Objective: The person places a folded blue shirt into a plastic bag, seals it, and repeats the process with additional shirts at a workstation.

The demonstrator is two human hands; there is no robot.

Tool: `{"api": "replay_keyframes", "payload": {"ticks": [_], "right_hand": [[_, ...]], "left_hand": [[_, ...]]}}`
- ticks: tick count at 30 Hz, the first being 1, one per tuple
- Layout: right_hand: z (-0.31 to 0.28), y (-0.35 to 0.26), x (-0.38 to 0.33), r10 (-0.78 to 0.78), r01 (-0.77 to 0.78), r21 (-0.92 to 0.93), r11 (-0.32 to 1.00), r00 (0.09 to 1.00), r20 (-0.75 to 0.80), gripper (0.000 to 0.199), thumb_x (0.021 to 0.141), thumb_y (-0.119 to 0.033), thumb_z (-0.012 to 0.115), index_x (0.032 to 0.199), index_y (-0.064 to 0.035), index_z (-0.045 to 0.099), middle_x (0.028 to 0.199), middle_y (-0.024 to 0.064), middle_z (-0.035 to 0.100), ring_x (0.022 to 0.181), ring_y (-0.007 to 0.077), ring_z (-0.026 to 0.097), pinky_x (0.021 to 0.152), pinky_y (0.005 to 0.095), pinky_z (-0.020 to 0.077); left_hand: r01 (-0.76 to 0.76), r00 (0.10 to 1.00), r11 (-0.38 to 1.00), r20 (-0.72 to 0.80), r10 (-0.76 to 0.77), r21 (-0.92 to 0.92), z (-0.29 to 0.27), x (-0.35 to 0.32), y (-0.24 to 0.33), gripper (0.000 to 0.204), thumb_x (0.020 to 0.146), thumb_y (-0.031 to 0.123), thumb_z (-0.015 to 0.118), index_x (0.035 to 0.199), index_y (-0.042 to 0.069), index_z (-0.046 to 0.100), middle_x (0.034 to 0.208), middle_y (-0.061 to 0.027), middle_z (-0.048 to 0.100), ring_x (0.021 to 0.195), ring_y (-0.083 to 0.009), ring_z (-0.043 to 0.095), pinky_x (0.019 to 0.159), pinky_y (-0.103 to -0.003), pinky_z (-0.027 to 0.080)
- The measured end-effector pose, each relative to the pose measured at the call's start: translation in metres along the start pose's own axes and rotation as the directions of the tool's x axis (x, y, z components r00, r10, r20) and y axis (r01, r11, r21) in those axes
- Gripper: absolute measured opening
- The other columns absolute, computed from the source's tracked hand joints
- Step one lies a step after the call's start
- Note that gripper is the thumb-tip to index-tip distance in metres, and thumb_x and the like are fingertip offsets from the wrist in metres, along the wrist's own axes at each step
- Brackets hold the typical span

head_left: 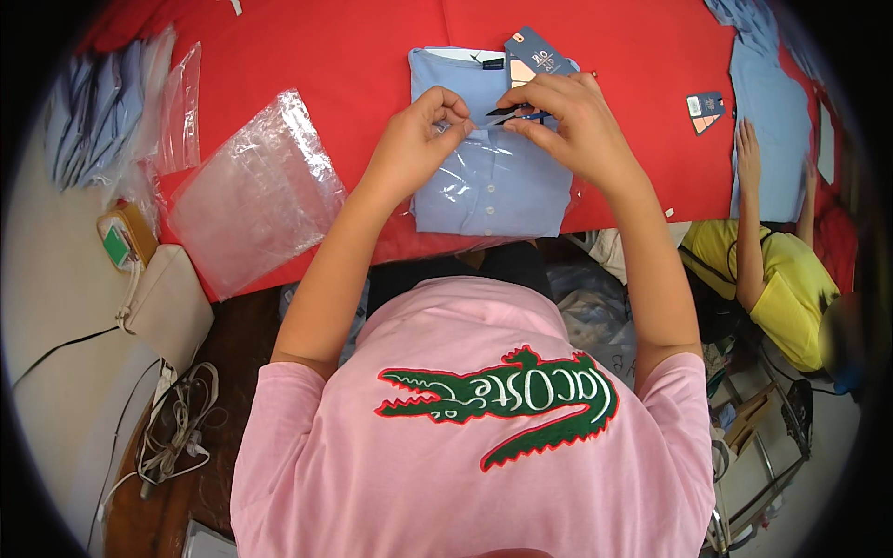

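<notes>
A folded light blue buttoned garment [521, 200] lies in front of me on the red-covered table, its lower part inside a clear plastic bag [453, 181]. Over it, my left hand [426, 139] is closed in a pinch at what looks like the bag's upper edge. My right hand [581, 126] grips small scissors [521, 115] with dark blades and a blue part, pointing toward the left fingertips. Just beyond the right hand, a dark blue hang tag [537, 54] lies at the garment's neck. The right fingers partly hide the scissors.
An unfilled clear bag [265, 191] lies to the left, with a stack of bagged blue garments [98, 112] beyond. A loose tag [706, 112] lies rightward. At far right, a person in a yellow top [791, 288] touches another blue garment [767, 121]. Cables [181, 418] hang lower left.
</notes>
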State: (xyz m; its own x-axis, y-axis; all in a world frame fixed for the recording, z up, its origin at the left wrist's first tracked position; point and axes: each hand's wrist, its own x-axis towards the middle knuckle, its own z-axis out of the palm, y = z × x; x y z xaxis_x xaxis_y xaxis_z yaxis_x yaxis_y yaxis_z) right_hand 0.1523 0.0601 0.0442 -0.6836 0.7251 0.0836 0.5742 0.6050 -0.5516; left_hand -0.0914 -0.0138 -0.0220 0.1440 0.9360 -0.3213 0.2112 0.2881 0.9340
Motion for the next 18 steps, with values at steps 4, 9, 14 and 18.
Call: {"api": "replay_keyframes", "payload": {"ticks": [4,9,14,18], "right_hand": [[-0.005,0.016,0.027,-0.134,0.130,0.029,0.991,0.975,0.178,0.021,0.086,-0.026,0.085,0.104,-0.0153,0.080,0.095,0.0006,0.075,0.095,0.0176,0.069,0.098,0.0361,0.0412],[-0.009,0.018,0.055,-0.162,0.118,0.142,0.983,0.918,0.362,0.023,0.084,-0.027,0.088,0.104,-0.0150,0.084,0.089,-0.0002,0.072,0.096,0.0183,0.064,0.101,0.0379,0.0429],[-0.008,0.025,0.072,-0.115,-0.047,0.271,0.961,0.825,0.553,0.022,0.085,-0.024,0.088,0.104,-0.0123,0.085,0.092,0.0008,0.076,0.094,0.0184,0.066,0.094,0.0354,0.0510],[-0.001,0.033,0.071,-0.027,-0.248,0.343,0.906,0.775,0.632,0.023,0.085,-0.021,0.088,0.105,-0.0094,0.084,0.095,0.0009,0.078,0.093,0.0173,0.066,0.095,0.0354,0.0508]], "left_hand": [[0.070,0.996,0.985,0.059,-0.062,-0.156,0.001,0.001,0.010,0.020,0.107,0.016,0.068,0.123,0.008,0.059,0.108,-0.0002,0.072,0.087,-0.0025,0.062,0.063,-0.020,0.045],[0.007,0.997,0.978,0.077,0.009,-0.210,0.002,0.004,0.002,0.018,0.108,0.016,0.066,0.124,0.009,0.059,0.108,0.0003,0.071,0.087,-0.0020,0.061,0.058,-0.020,0.042],[-0.119,0.990,0.953,0.039,0.135,-0.280,0.009,0.008,-0.010,0.017,0.108,0.013,0.065,0.124,0.009,0.059,0.106,0.0019,0.069,0.085,-0.0016,0.059,0.058,-0.020,0.041],[-0.015,0.996,0.959,0.081,0.039,-0.282,0.007,0.005,-0.003,0.018,0.108,0.012,0.065,0.124,0.010,0.058,0.105,0.0024,0.069,0.080,-0.0014,0.057,0.058,-0.021,0.040]]}}
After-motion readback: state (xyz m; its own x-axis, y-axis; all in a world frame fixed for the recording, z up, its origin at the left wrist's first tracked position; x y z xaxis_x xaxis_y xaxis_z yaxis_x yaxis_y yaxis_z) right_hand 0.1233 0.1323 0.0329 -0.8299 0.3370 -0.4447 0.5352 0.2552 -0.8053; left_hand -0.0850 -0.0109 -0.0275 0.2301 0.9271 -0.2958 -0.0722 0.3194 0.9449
